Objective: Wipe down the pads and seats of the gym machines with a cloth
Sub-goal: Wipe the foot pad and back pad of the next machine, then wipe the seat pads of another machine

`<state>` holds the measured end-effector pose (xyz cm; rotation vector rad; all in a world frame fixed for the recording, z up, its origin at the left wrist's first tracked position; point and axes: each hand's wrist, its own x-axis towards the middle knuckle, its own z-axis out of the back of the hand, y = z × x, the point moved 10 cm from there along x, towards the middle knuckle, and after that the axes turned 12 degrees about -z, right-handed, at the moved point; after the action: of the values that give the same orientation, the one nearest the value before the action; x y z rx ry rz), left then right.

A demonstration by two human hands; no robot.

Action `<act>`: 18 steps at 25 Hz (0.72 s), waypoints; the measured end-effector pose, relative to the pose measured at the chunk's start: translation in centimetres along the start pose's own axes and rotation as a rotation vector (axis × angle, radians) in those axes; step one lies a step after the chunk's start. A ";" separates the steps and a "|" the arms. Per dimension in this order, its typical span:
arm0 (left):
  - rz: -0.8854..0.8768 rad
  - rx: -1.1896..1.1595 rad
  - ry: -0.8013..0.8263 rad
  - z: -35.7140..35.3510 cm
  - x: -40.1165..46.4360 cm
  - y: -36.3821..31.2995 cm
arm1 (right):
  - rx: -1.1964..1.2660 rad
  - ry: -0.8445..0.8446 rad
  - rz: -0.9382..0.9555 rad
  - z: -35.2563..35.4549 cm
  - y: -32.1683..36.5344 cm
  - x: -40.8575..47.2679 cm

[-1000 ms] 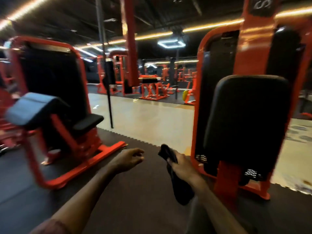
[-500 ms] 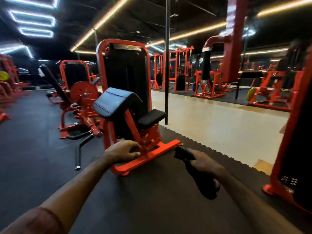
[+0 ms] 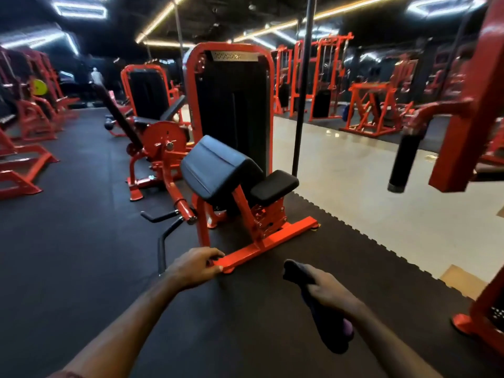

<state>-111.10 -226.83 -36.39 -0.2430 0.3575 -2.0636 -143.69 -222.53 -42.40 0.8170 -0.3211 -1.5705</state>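
Right hand point(image 3: 331, 291) grips a dark cloth point(image 3: 319, 309), bunched end poking out ahead of the knuckles, rest hanging below the wrist. Left hand point(image 3: 195, 266) held out in front, fingers loosely curled, holding nothing; it overlaps the near end of the machine's orange base bar point(image 3: 268, 242) in view, contact unclear. Curl machine point(image 3: 231, 137) sits straight ahead of both hands: angled arm pad point(image 3: 215, 170) beyond the left hand, small seat point(image 3: 274, 185) just right of the pad, beyond the gap between the hands. Versus 0.5 s ago: view has panned further left, machine now closer and more central, more of the neighbouring machine point(image 3: 152, 126) visible beyond the left hand. Orange frame on the right has slid mostly out; only its foot point(image 3: 474, 323) shows right of the right hand. Hand poses and cloth grip unchanged. Cloth not on any pad yet.
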 end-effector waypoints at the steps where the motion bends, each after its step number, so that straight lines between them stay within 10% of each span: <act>1: 0.033 -0.020 -0.007 2.1 -0.4 -0.2 | 0.002 0.001 -0.002 1.4 2.0 -0.5; 18: 0.019 -0.094 -0.184 21.2 -4.8 -13.0 | 0.047 -0.163 0.175 19.7 18.8 -13.2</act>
<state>-112.58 -219.78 -12.16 -0.4805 0.3429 -1.9896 -142.95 -218.43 -12.40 0.6785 -0.5357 -1.4718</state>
